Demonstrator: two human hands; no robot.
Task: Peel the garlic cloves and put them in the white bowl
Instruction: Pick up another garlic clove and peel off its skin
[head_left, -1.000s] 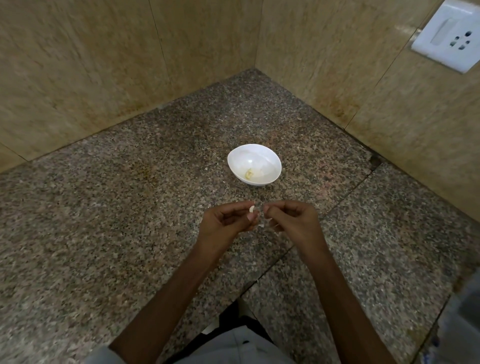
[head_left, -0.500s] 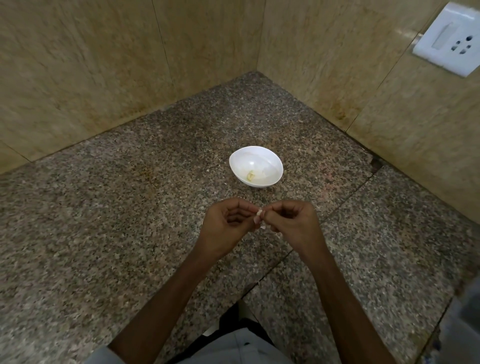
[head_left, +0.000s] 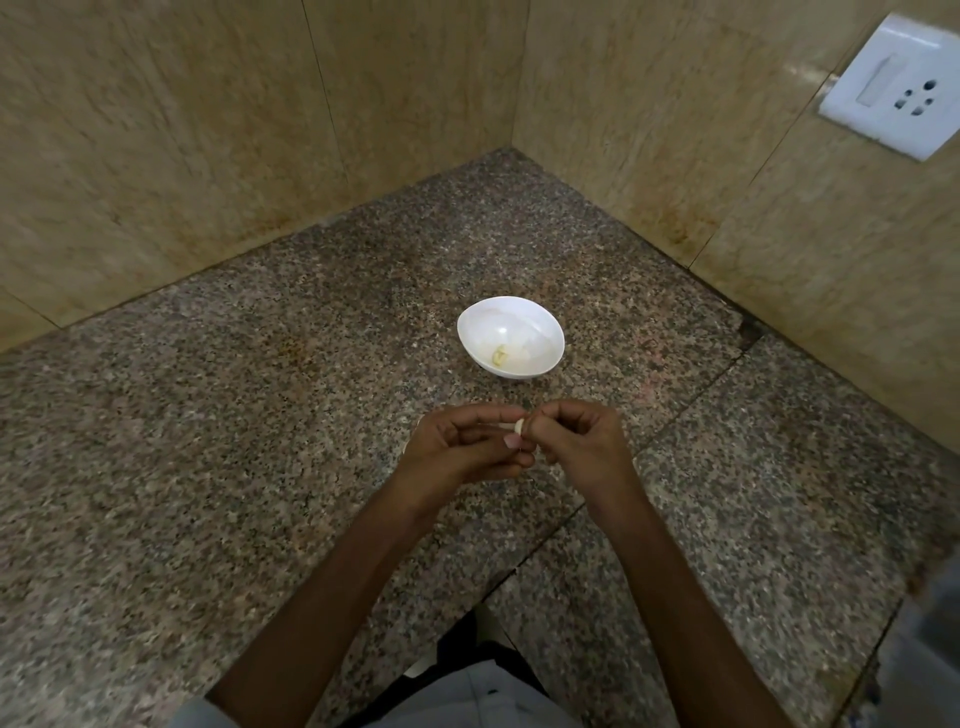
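Note:
A small pale garlic clove (head_left: 518, 426) sits between the fingertips of both hands, just above the granite counter. My left hand (head_left: 462, 447) pinches it from the left with thumb and curled fingers. My right hand (head_left: 582, 441) pinches it from the right, fingers curled tight. Behind the hands stands the white bowl (head_left: 540, 325), upright, with one peeled yellowish clove (head_left: 498, 356) lying inside near its front wall. Most of the held clove is hidden by my fingers.
The speckled granite counter (head_left: 260, 467) runs into a corner of beige tiled walls (head_left: 208, 130). A white socket plate (head_left: 898, 85) is on the right wall. A seam in the granite (head_left: 691, 389) runs diagonally on the right.
Both hands stay together on the clove, with small shifts of the fingers. The bowl has not moved.

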